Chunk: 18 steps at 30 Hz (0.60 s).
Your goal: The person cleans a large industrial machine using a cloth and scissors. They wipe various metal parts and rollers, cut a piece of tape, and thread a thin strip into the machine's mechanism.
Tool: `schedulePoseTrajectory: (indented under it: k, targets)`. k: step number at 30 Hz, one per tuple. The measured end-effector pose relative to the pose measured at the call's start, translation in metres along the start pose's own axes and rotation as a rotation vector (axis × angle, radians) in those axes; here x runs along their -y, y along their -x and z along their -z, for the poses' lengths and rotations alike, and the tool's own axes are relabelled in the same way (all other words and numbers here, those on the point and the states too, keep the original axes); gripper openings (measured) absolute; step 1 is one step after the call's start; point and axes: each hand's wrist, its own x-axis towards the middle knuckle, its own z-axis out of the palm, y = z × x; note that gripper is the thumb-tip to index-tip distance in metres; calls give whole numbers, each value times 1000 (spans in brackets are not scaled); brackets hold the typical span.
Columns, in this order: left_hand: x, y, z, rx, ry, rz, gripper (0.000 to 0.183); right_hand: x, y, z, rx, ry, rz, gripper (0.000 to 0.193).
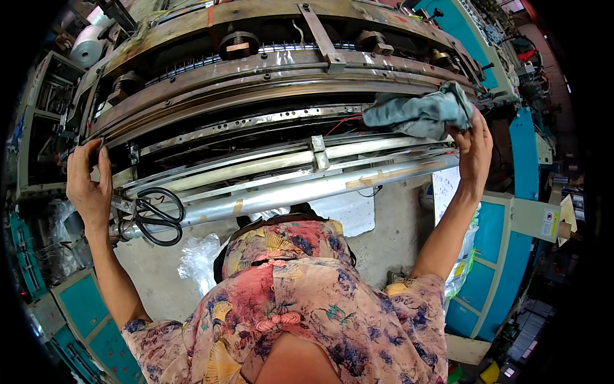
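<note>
My right hand [472,148] grips one end of a crumpled grey-green cloth [412,116]. The cloth drapes over the right part of the machine's long metal bars, above a silver roller [300,191]. At the machine's far left end, my left hand [89,182] has its fingers bent over the end of a long brownish metal bar [211,110]; the fingertips are partly hidden there. Just right of my left wrist, a pair of scissors with black loop handles [160,217] hangs by the roller's left end, its blades partly out of sight.
The wide machine spans the view ahead, with a perforated rail [256,119], a pale roller [256,169] and a small metal block [318,152]. Thin red wires [344,121] lie near the cloth. Teal cabinets [480,256] stand at both sides. Clear plastic film [199,259] lies on the floor.
</note>
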Motion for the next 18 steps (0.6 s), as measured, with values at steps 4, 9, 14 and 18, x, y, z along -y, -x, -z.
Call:
schedulePoseTrajectory:
  k: [4,9,14,18]
  targets:
    - [-1,1,0,25,5,52,13,-8,4,-18,121,243,213,44]
    - [4,1,-1,5,-20,12,14,-12,-14,-41,82,880,745,37]
    - [1,2,2,1,-69,-55,14,-8,-16,-52,184,951,805,37]
    - [-1,4,3,2,-56,-50,14,-3,-13,-71,275,951,859,38]
